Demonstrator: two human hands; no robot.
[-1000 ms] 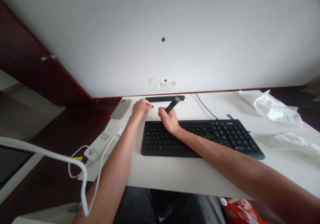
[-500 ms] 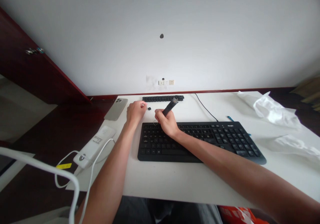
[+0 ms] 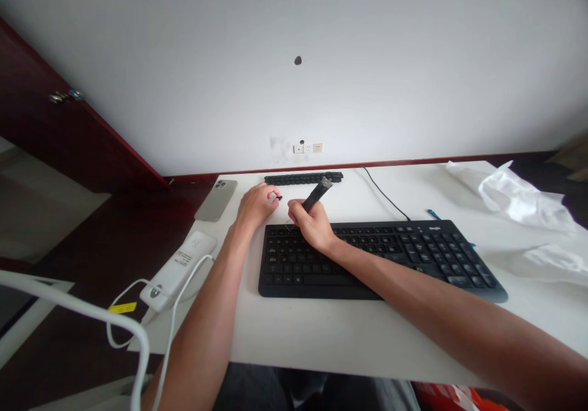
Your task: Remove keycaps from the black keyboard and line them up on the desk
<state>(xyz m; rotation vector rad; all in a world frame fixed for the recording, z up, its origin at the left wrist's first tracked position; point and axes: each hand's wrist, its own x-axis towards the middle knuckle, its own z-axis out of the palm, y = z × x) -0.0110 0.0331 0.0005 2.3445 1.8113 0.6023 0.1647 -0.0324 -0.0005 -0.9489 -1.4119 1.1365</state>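
Observation:
A small black keycap point(image 3: 279, 198) is pinched between the fingertips of my left hand point(image 3: 258, 205), just beyond the keyboard's upper left corner. My right hand point(image 3: 313, 222) is wrapped round a dark-handled tool point(image 3: 318, 194) with a thin wire loop at its lower end, over the top left keys. The black keyboard point(image 3: 367, 276) lies flat on the white desk, partly covered by my right forearm. Behind my hands, several loose black keycaps point(image 3: 298, 179) stand in rows near the wall.
A grey phone point(image 3: 215, 201) and a white power strip point(image 3: 177, 270) with white cables lie at the left. White plastic wrapping point(image 3: 514, 196) covers part of the right side, near a small blue tool point(image 3: 433, 214). A black cable point(image 3: 384, 194) runs towards the wall.
My left hand has closed on the small black keycap that lay on the desk beside it. My right hand still holds the tool over the keyboard. The view has shifted slightly.

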